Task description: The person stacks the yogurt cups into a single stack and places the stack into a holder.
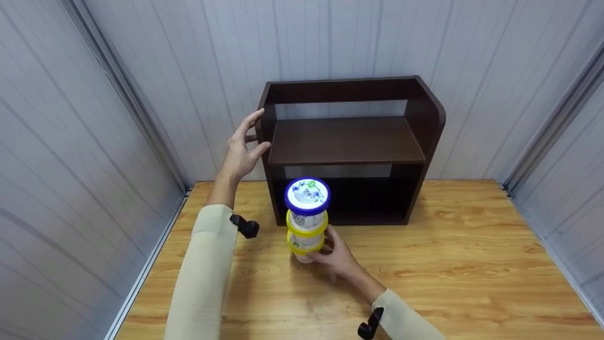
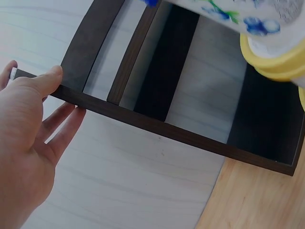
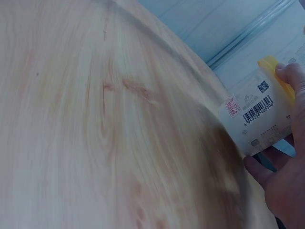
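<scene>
A stack of three tubs stands in front of the dark brown shelf (image 1: 347,141). The top tub has a blue-rimmed lid (image 1: 307,194) printed with blueberries; the two below have yellow lids. My right hand (image 1: 337,257) grips the lowest tub (image 3: 259,112), whose white side shows a barcode in the right wrist view. Whether its base touches the table cannot be told. On the left, my left hand (image 1: 241,148) holds the edge of the shelf's side panel (image 2: 143,121), thumb on one face and fingers on the other.
The shelf has an upper board (image 1: 347,139) and a lower compartment, and stands near the back wall (image 1: 349,38). Under everything is a wood-grain table (image 1: 472,264). Pale panelled walls rise on both sides.
</scene>
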The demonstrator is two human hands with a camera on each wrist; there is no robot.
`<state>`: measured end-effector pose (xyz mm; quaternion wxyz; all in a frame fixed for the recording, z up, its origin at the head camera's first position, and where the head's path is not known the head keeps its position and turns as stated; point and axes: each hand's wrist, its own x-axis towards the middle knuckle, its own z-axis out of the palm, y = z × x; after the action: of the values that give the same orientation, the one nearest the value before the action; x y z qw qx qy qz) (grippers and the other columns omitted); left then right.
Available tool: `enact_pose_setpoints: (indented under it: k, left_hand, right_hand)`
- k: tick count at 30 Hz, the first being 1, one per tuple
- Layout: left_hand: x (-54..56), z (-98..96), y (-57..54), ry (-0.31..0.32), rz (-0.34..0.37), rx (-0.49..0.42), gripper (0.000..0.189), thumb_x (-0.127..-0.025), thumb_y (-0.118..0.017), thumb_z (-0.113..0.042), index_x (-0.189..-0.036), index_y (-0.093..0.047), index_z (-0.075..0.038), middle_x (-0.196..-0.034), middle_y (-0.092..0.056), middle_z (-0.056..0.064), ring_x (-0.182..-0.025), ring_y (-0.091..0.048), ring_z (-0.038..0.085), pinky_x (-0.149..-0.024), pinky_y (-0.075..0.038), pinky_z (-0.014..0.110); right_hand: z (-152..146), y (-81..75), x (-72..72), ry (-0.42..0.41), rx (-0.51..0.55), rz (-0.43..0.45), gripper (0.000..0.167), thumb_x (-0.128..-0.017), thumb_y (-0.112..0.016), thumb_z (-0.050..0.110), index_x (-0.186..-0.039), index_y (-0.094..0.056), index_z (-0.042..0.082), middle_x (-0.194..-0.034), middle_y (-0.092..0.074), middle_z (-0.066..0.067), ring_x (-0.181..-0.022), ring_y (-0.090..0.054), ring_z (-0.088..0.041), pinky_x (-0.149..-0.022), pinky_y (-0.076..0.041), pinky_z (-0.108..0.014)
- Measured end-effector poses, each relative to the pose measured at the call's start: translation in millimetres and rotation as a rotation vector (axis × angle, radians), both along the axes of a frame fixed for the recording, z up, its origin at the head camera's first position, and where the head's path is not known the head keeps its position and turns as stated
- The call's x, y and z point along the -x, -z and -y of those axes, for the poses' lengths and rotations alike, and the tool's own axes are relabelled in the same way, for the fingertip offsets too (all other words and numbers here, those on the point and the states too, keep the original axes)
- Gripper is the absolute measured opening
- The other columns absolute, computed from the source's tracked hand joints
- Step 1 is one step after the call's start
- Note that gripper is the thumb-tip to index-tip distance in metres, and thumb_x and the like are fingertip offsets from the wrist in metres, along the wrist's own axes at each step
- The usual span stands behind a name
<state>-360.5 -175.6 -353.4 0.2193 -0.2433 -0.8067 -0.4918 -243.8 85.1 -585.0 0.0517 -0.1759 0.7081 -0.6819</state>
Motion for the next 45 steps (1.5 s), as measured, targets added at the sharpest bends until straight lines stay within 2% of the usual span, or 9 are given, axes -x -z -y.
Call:
enact_pose_setpoints:
  k: [7,14,21,31,39,42,45]
  left_hand:
    - [-1.3,0.5,-2.7,-0.055,0.009,0.072,0.077,-0.093,-0.071,-0.001,-0.157,-0.037,-0.027,-0.16,-0.036,-0.008,-0.142,-0.037,0.014,-0.109,-0.043,0.039]
    - [-0.5,1.6,-3.7,-0.045,0.006,0.07,0.074,-0.092,-0.071,0.0,-0.155,-0.04,-0.024,-0.158,-0.038,-0.007,-0.14,-0.038,0.014,-0.106,-0.045,0.039]
    - [-2.4,1.5,-1.1,-0.074,0.018,0.083,0.074,-0.092,-0.072,-0.002,-0.154,-0.041,-0.029,-0.157,-0.039,-0.01,-0.141,-0.039,0.015,-0.108,-0.043,0.045]
    - [2.7,-1.6,1.6,-0.049,-0.017,0.064,0.074,-0.092,-0.071,0.001,-0.154,-0.042,-0.026,-0.157,-0.04,-0.005,-0.141,-0.039,0.017,-0.108,-0.043,0.05]
    - [2.0,0.7,2.7,-0.047,0.002,0.056,0.073,-0.092,-0.071,0.0,-0.154,-0.041,-0.025,-0.157,-0.04,-0.007,-0.14,-0.04,0.016,-0.104,-0.047,0.04]
    - [2.9,1.6,2.6,-0.046,-0.007,0.049,0.073,-0.092,-0.071,0.001,-0.154,-0.042,-0.025,-0.156,-0.04,-0.006,-0.14,-0.04,0.015,-0.104,-0.047,0.038]
    - [3.8,2.5,2.5,-0.047,-0.016,0.047,0.073,-0.092,-0.071,0.001,-0.153,-0.042,-0.026,-0.156,-0.041,-0.005,-0.14,-0.04,0.016,-0.104,-0.047,0.038]
  right_hand:
    - [-9,-11.6,-2.9,-0.014,0.036,-0.015,0.083,-0.087,-0.081,0.012,-0.154,-0.033,0.014,-0.152,-0.042,-0.013,-0.135,-0.045,-0.038,-0.104,-0.048,-0.049]
    - [-19,-21.5,-2.5,0.019,-0.011,-0.025,0.084,-0.086,-0.082,0.017,-0.155,-0.034,0.019,-0.154,-0.04,-0.007,-0.136,-0.045,-0.033,-0.102,-0.05,-0.043]
    - [-31,-35.5,-0.9,0.043,-0.034,-0.071,0.083,-0.085,-0.084,0.019,-0.153,-0.037,0.02,-0.148,-0.048,-0.006,-0.132,-0.05,-0.031,-0.1,-0.051,-0.047]
    - [-46,-68.6,10.7,0.1,-0.041,-0.184,0.07,-0.085,-0.084,0.016,-0.145,-0.047,0.018,-0.137,-0.059,-0.005,-0.12,-0.06,-0.027,-0.094,-0.055,-0.047]
    - [-50,-93.9,21.7,0.122,-0.044,-0.263,0.071,-0.084,-0.083,0.007,-0.146,-0.047,0.009,-0.136,-0.061,-0.011,-0.12,-0.061,-0.028,-0.095,-0.053,-0.051]
    - [-50,-106.8,23.4,0.135,-0.058,-0.28,0.072,-0.084,-0.083,0.008,-0.146,-0.046,0.005,-0.136,-0.06,-0.013,-0.12,-0.061,-0.027,-0.096,-0.052,-0.052]
    - [-50,-127.0,18.8,0.138,-0.067,-0.306,0.071,-0.084,-0.083,0.008,-0.144,-0.047,0.001,-0.135,-0.061,-0.014,-0.119,-0.062,-0.027,-0.097,-0.051,-0.053]
